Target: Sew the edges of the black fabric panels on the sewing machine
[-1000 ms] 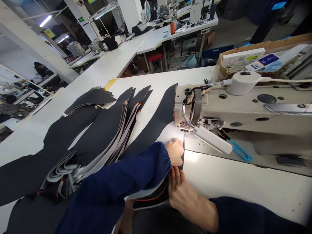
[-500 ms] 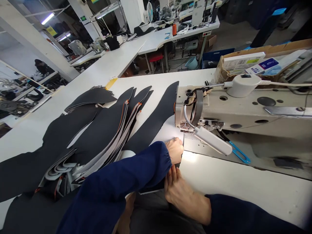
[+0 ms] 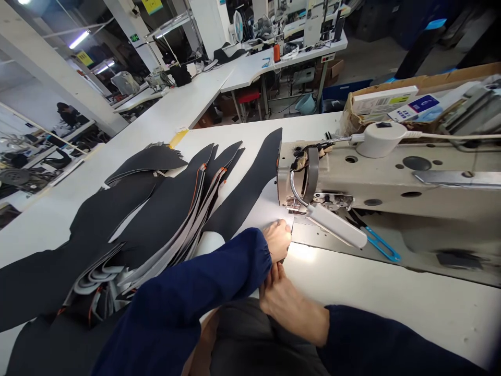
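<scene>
My left hand, its fingers curled, presses on the edge of a dark fabric panel just in front of the sewing machine. Directly below it, my right hand holds the near end of the same material, its fingertips partly under the left hand. The panel stretches up and away to the left of the machine head, with its pale underside showing near the needle area. A white lamp hangs beside the needle and lights the spot by my left hand.
Stacked dark panels with grey edges cover the table's left side. A blue tool lies under the machine arm. Behind the machine stands a cardboard box of small boxes. Far left, a person sits.
Both hands have shifted slightly with the fabric; the near end between them shows less. The whole view has moved a little.
</scene>
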Available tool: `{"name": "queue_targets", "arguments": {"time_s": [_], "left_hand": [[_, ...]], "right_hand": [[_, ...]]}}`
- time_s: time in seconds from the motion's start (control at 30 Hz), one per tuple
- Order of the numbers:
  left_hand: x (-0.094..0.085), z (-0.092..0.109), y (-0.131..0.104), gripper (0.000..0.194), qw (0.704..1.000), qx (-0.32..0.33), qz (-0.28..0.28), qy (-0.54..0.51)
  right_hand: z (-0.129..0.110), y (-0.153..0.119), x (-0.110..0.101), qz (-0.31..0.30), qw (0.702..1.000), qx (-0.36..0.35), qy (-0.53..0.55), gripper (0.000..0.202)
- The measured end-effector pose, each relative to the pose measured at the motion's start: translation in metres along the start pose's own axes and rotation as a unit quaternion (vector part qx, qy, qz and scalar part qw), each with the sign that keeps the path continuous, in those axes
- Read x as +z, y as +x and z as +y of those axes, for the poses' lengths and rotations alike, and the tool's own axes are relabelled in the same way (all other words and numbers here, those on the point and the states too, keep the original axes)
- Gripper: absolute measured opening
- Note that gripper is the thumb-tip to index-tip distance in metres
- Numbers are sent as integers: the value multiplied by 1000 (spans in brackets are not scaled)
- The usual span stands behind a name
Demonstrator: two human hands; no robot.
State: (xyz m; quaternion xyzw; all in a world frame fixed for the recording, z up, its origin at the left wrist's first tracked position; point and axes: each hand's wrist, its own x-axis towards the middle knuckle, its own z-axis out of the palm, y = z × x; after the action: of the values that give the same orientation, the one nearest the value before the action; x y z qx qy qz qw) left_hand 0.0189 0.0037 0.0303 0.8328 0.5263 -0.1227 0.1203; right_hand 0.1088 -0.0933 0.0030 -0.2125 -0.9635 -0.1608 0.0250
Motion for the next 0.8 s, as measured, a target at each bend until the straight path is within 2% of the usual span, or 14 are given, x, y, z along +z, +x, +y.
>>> {"name": "queue_targets", "arguments": {"time_s": [0.13,0.2,0.3,0.5,0.6,0.7,0.8], "left_hand": [[-3,-1,-12,42,999,5,-38,1],[-1,-2,-17,37,999,18,-43,4],[1,-2,-14,31,999,19,-34,1],[-7,-1,4,27,1000,18,-15,-14],[-11,-6,2,38,1000,7,3,-19],[-13,-13,-5,49,999,-10,-35,-32],[-14,-17,-9,38,997,6,-67,-37]], "right_hand": [[6,3,9,-27,999,7,16,29],[12,5,9,-54,997,-6,51,22],[19,8,4,-77,995,-3,69,21],[12,17,-1,-28,997,15,68,25],[12,22,5,-41,997,23,67,22],[18,25,10,-65,995,38,60,18],[23,27,12,-82,991,34,96,19]]}}
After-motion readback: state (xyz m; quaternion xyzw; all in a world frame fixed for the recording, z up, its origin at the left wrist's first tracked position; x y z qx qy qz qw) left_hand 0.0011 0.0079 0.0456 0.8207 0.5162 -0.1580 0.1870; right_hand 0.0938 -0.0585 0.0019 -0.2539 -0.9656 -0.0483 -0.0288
